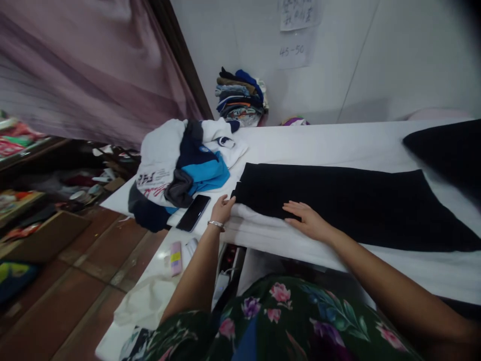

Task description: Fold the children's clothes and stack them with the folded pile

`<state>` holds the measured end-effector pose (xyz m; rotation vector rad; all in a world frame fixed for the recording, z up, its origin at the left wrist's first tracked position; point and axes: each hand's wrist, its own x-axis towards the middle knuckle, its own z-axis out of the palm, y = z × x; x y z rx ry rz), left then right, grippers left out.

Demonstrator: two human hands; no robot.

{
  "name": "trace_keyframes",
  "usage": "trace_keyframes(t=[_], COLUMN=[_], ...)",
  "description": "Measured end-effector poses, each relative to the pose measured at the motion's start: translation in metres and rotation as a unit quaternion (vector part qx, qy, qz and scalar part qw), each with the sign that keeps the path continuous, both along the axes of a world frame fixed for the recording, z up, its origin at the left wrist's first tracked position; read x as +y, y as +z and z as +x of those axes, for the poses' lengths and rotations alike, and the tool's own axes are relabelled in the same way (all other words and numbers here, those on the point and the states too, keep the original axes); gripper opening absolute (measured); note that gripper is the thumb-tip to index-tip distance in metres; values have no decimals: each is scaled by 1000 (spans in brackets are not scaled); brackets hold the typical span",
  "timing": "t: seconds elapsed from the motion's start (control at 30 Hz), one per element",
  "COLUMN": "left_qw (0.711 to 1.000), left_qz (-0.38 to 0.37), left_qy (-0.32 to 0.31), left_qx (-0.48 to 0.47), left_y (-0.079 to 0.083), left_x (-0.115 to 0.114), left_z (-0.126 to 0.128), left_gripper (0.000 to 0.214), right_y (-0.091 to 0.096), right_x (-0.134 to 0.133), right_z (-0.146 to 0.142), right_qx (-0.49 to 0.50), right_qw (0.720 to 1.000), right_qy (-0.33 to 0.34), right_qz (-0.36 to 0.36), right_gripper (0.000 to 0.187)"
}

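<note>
A pair of black trousers (330,200) lies folded lengthwise on the white-covered table, with its narrower end to the left and widening to the right. At the near left corner, my left hand (222,207), with a bracelet at the wrist, has its fingertips closed on the cloth edge. My right hand (308,220) rests flat on the near edge of the trousers, fingers stretched out and holding nothing.
A heap of white, blue and dark clothes (165,150) sits at the left, beside a phone (193,213). Stacked folded clothes (240,98) stand by the wall. Another black garment (451,150) lies far right. A pink-and-yellow item (176,258) is near my left forearm.
</note>
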<state>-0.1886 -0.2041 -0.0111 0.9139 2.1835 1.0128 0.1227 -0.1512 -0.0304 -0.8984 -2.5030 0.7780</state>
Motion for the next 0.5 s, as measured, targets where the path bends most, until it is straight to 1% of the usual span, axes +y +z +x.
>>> trace_keyframes(t=[0.1, 0.17, 0.27, 0.37, 0.43, 0.5], left_qw=[999, 999, 999, 996, 995, 996], left_qz=[17, 17, 20, 60, 88, 83], left_qy=[0, 1, 13, 22, 18, 13], left_qx=[-48, -50, -44, -56, -49, -29], left_y=[-5, -8, -10, -8, -7, -8], left_x=[-13, -19, -23, -22, -19, -16], left_z=[1, 2, 3, 0, -5, -8], left_gripper=[65, 66, 57, 43, 40, 39], right_y=[-7, -13, -19, -22, -23, -22], right_x=[-14, -19, -20, -19, -19, -20], right_z=[11, 14, 14, 12, 12, 13], right_qx=[-16, -27, -44, -52, -51, -48], right_qw=[998, 996, 994, 992, 993, 993], right_qy=[17, 19, 16, 13, 18, 23], right_qz=[55, 78, 101, 111, 107, 102], right_gripper=[46, 46, 45, 44, 44, 43])
